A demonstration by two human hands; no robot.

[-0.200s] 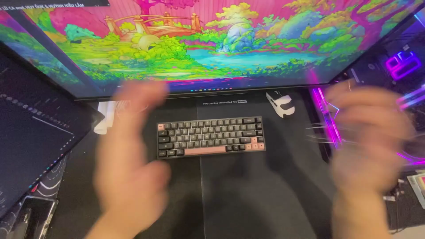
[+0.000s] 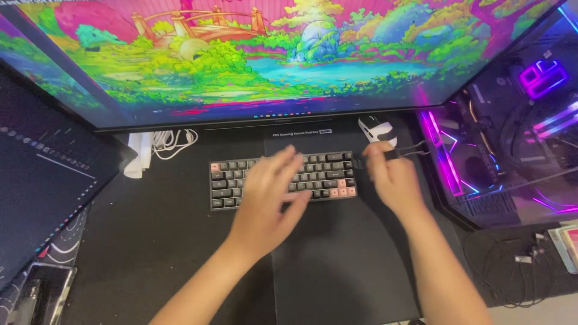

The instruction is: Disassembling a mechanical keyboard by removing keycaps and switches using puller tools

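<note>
Far left of the left hand, a dark slanted second screen [image 2: 42, 180] with faint coloured dots along its lines; below it, at the desk's near-left corner, a dark flat device [image 2: 36, 295], details too dim to tell. Between that screen and the left hand, a white adapter with a coiled white cable [image 2: 162, 144] lies under the edge of the wide monitor [image 2: 271, 54], which shows a bright cartoon landscape of pink, green and blue. Left hand [image 2: 268, 195]: open, fingers spread and loosely curved, resting over the middle of the compact keyboard [image 2: 283, 179], grasping nothing. Keyboard has dark grey keys with a few salmon-pink ones at its right end, and sits on a black desk mat [image 2: 337, 259]; a short line of small white print on the mat lies just beyond the keyboard, under the monitor. Right hand [image 2: 391, 177]: just beside the keyboard's right end, fingers pinched shut on a thin wire-handled tool [image 2: 409, 150], likely a keycap puller, its loop pointing away toward the white mouse [image 2: 376, 129]. Judgement: for clean work, steady the board flat with the open hand, seat the wire squarely under one cap, and lift straight up, not sideways. Right of the right hand, a glass-sided computer case [image 2: 512, 144] glowing purple and pink; near-right, loose black cables [image 2: 512, 271] on the desk [image 2: 530, 301] and a small pale packet [image 2: 566, 241] at the frame edge.
</note>
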